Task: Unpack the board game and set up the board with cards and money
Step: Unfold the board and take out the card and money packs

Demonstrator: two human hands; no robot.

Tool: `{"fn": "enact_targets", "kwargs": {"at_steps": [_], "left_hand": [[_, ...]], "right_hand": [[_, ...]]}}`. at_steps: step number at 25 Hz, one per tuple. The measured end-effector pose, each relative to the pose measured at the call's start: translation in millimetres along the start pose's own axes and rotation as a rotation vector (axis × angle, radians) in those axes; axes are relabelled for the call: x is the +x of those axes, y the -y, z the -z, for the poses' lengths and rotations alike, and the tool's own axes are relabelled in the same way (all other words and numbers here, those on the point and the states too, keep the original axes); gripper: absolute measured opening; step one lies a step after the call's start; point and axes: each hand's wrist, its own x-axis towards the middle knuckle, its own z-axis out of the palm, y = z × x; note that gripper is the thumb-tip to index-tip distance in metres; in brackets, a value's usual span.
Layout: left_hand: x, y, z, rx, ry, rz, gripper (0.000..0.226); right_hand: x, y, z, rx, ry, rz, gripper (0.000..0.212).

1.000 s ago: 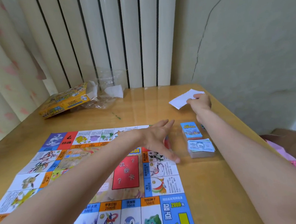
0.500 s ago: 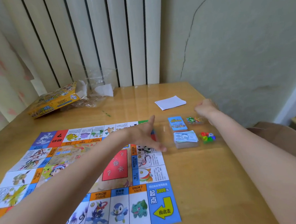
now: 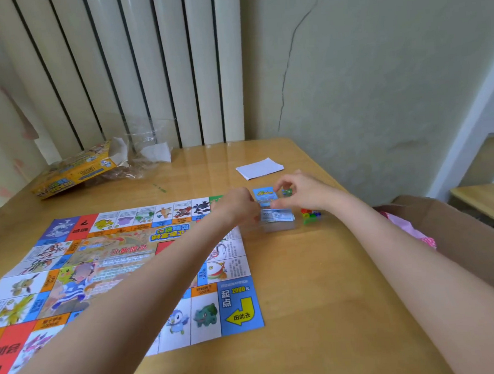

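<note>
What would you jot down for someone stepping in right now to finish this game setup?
Left hand and right hand both work at the wrapped pack of cards and money just right of the board; exact grips unclear.
Done: board unfolded on the table; white paper set aside; box emptied at the back.
Left: unwrap the pack, lay out cards, money and coloured pieces.

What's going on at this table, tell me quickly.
A person is setting up a board game. The board lies unfolded on the table. Both hands, left hand and right hand, meet over the blue card deck and money stack beside the board; the exact hold is unclear. Coloured pieces, a white paper and the opened box lie nearby.
</note>
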Motion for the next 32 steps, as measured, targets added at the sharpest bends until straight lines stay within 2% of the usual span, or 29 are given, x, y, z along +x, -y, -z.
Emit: {"fn": "enact_targets", "kwargs": {"at_steps": [2,4,6,8,11,15,17,19,21,22,24,26,29,32], "left_hand": [[-3,-9,-5,0.073,0.022,0.033,0.032],[-4,-15,-4,0.048,0.059,0.053,0.032],[-12,-27,2,-0.057,0.130,0.092,0.025],[-18,-37,5,-0.149,0.216,0.143,0.031],[-26,-46,8,-0.346,0.260,0.237,0.030],[-22,-41,6,-0.437,0.228,0.315,0.058],[-24,-42,4,-0.473,0.212,0.322,0.056],[-27,-47,-1,-0.441,0.185,0.300,0.042],[-26,-54,-8,-0.322,0.143,0.244,0.030],[-28,-58,-10,-0.223,0.123,0.209,0.031],[-30,-64,-10,-0.180,0.160,0.198,0.034],[-32,-69,-5,-0.204,0.193,0.193,0.026],[-32,-66,-2,-0.361,0.192,0.240,0.024],[-31,-57,-3,-0.457,0.187,0.299,0.049]], "right_hand": [[-7,-5,-2,-0.055,0.049,-0.021,0.038],[-9,-11,-6,-0.060,0.019,-0.044,0.038],[-11,-14,-7,-0.056,-0.013,-0.034,0.034],[-13,-13,-9,-0.067,-0.034,-0.014,0.029],[-17,-11,-21,-0.163,-0.097,-0.006,0.026],[-22,-9,-38,-0.228,-0.209,-0.044,0.031],[-21,-9,-39,-0.203,-0.217,-0.058,0.032],[-21,-9,-38,-0.191,-0.206,-0.067,0.032],[-23,-8,-37,-0.196,-0.196,-0.066,0.031],[-24,-8,-37,-0.203,-0.196,-0.064,0.031],[-24,-8,-36,-0.206,-0.190,-0.066,0.033],[-23,-8,-34,-0.213,-0.179,-0.072,0.033],[-24,-8,-35,-0.192,-0.181,-0.082,0.032],[-25,-7,-36,-0.180,-0.186,-0.068,0.030]]}}
